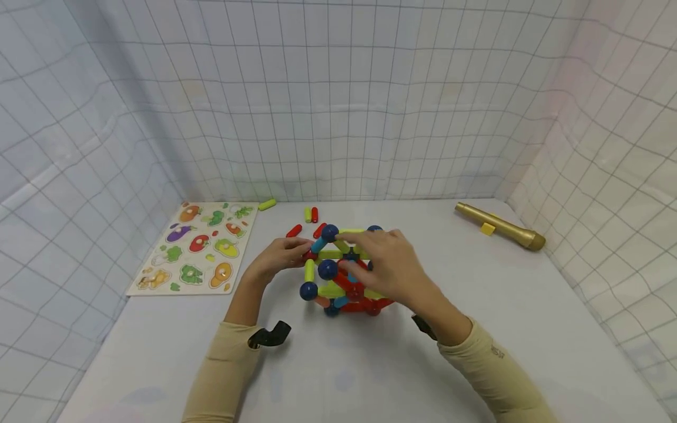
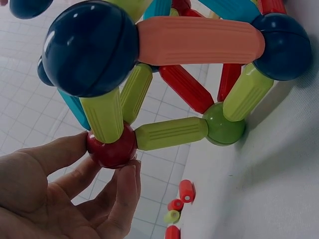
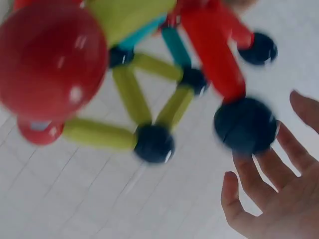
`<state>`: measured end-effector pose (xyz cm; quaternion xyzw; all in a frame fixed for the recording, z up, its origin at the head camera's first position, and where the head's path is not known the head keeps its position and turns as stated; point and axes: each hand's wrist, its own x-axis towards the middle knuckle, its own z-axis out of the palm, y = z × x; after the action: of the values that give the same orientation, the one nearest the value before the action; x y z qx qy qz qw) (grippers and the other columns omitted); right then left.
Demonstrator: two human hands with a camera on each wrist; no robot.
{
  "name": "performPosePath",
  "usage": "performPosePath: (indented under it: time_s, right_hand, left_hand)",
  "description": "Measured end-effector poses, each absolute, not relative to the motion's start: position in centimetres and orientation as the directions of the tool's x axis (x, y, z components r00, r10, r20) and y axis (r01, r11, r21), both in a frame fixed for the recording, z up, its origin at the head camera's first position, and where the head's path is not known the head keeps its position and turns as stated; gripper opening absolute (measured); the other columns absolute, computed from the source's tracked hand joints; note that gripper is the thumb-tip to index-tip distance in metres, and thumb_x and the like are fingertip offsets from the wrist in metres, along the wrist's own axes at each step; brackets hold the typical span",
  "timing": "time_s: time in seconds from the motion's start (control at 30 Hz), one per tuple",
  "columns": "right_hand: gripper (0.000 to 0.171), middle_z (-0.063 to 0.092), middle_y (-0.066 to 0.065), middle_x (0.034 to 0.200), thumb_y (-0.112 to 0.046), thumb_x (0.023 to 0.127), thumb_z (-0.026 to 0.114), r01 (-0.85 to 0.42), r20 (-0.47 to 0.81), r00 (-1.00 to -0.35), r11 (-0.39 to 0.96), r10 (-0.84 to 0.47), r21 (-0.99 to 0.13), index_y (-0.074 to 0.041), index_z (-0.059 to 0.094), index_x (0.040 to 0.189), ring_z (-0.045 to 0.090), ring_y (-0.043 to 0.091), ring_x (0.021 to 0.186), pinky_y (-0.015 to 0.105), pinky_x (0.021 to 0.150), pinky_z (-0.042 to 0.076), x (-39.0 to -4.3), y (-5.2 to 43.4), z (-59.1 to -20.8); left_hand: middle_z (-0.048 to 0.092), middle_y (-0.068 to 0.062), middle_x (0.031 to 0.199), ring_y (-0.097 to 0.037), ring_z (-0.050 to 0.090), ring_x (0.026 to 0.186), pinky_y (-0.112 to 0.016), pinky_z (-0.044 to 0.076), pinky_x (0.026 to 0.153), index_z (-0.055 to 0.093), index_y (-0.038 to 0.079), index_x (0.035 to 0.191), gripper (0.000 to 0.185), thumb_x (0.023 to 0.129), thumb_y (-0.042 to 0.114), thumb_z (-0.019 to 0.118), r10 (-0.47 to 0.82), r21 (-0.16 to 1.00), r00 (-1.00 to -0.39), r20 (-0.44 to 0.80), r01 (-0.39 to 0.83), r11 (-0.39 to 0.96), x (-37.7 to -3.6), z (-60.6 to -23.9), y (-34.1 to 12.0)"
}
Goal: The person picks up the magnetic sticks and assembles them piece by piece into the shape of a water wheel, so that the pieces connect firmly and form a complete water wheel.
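Observation:
A magnetic rod-and-ball structure (image 1: 328, 269) stands on the white table, built of dark blue, red and green balls joined by yellow-green, red, blue and orange rods. My left hand (image 1: 277, 257) is at its left side. In the left wrist view, thumb and fingertips pinch a red ball (image 2: 113, 145) at a joint of the structure. Over the right part of the structure, my right hand (image 1: 396, 267) reaches with fingers spread. The right wrist view has its fingertips at a dark blue ball (image 3: 246, 125) on a red rod (image 3: 214, 55); whether they touch it I cannot tell.
Loose red rods (image 1: 294, 231) and yellow-green rods (image 1: 267, 204) lie behind the structure. A vegetable picture board (image 1: 208, 232) is at the left. On the right lie a gold tube (image 1: 499, 226) and a small yellow block (image 1: 488, 229). Grid-patterned cloth walls (image 1: 338, 117) enclose the table.

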<state>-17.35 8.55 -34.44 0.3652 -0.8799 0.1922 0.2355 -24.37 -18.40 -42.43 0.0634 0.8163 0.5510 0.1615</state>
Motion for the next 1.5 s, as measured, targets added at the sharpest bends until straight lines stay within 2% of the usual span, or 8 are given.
performPosePath:
  time_s: [0.13, 0.3, 0.43, 0.6, 0.77, 1.07, 1.3, 1.5]
  right_hand:
    - [0.031, 0.073, 0.006, 0.11, -0.022, 0.092, 0.066, -0.6, 0.548, -0.77, 0.663, -0.326, -0.448, -0.013, 0.065, 0.122, 0.066, 0.02, 0.083, 0.031, 0.066, 0.051, -19.8, 12.1, -35.1]
    - [0.037, 0.065, 0.013, 0.125, -0.028, 0.097, 0.058, -0.343, 0.19, -0.938, 0.709, -0.288, -0.616, -0.015, 0.058, 0.132, 0.065, 0.026, 0.092, 0.034, 0.069, 0.053, -23.2, 15.5, -38.6]
    - [0.038, 0.065, 0.014, 0.122, -0.028, 0.1, 0.054, -0.306, 0.0, -0.91, 0.673, -0.414, -0.674, -0.011, 0.056, 0.134, 0.066, 0.03, 0.096, 0.039, 0.08, 0.056, -24.1, 16.6, -41.0]
    - [0.031, 0.069, 0.012, 0.112, -0.022, 0.1, 0.054, -0.328, -0.013, -0.888, 0.653, -0.46, -0.682, -0.008, 0.061, 0.127, 0.068, 0.027, 0.09, 0.036, 0.078, 0.056, -23.9, 17.2, -41.8]
    - [0.03, 0.065, 0.016, 0.122, -0.019, 0.099, 0.055, -0.34, -0.027, -0.874, 0.651, -0.485, -0.679, -0.008, 0.061, 0.127, 0.068, 0.029, 0.087, 0.034, 0.077, 0.055, -24.0, 17.0, -41.6]
    - [0.031, 0.065, 0.015, 0.123, -0.02, 0.099, 0.056, -0.345, -0.041, -0.859, 0.637, -0.51, -0.69, -0.01, 0.062, 0.127, 0.069, 0.03, 0.09, 0.035, 0.079, 0.055, -24.3, 15.9, -41.4]
    - [0.031, 0.066, 0.015, 0.121, -0.02, 0.099, 0.055, -0.358, -0.027, -0.867, 0.659, -0.498, -0.661, -0.01, 0.061, 0.128, 0.068, 0.03, 0.092, 0.038, 0.081, 0.055, -24.8, 16.0, -41.2]
    - [0.034, 0.069, 0.011, 0.116, -0.025, 0.1, 0.055, -0.337, -0.039, -0.872, 0.657, -0.488, -0.675, -0.009, 0.059, 0.129, 0.067, 0.029, 0.094, 0.039, 0.081, 0.054, -25.1, 16.6, -41.2]
  left_hand:
    - [0.064, -0.017, 0.124, -0.021, 0.062, 0.105, -0.039, 0.051, 0.099, 0.056, 0.002, 0.134, 0.044, 0.101, 0.031, 0.051, 0.284, 0.916, -0.939, -0.194, -0.069, 0.395, -24.4, -42.4, -18.3]
    - [0.064, -0.016, 0.124, -0.024, 0.062, 0.107, -0.039, 0.051, 0.099, 0.056, 0.004, 0.134, 0.044, 0.101, 0.033, 0.052, 0.275, 0.912, -0.939, -0.207, -0.084, 0.402, -24.2, -42.5, -18.3]
    - [0.06, -0.017, 0.129, -0.029, 0.061, 0.112, -0.041, 0.05, 0.101, 0.055, 0.006, 0.136, 0.046, 0.101, 0.036, 0.05, 0.288, 0.913, -0.935, -0.206, -0.078, 0.401, -24.4, -42.7, -18.7]
    - [0.058, -0.021, 0.132, -0.033, 0.061, 0.114, -0.04, 0.052, 0.096, 0.055, 0.004, 0.135, 0.043, 0.102, 0.032, 0.049, 0.14, 0.862, -0.977, -0.16, -0.069, 0.503, -25.8, -43.6, -19.2]
    - [0.066, -0.019, 0.119, -0.031, 0.063, 0.1, -0.038, 0.053, 0.081, 0.063, 0.004, 0.122, 0.031, 0.097, 0.02, 0.053, -0.084, 0.617, -0.996, -0.044, -0.093, 0.781, -29.3, -44.7, -19.0]
    - [0.063, -0.02, 0.111, -0.034, 0.061, 0.103, -0.044, 0.053, 0.091, 0.063, -0.004, 0.117, 0.034, 0.094, 0.02, 0.062, -0.086, 0.2, -0.993, -0.084, -0.102, 0.974, -33.1, -46.0, -18.6]
    - [0.07, -0.017, 0.098, -0.028, 0.063, 0.083, -0.04, 0.055, 0.077, 0.068, -0.004, 0.107, 0.024, 0.092, 0.014, 0.063, -0.031, 0.217, -0.997, -0.077, -0.047, 0.975, -31.6, -45.2, -19.5]
    - [0.072, -0.014, 0.098, -0.023, 0.062, 0.08, -0.035, 0.053, 0.072, 0.072, 0.0, 0.104, 0.022, 0.088, 0.015, 0.07, 0.075, 0.313, -0.99, -0.119, 0.034, 0.949, -26.7, -41.0, -20.0]
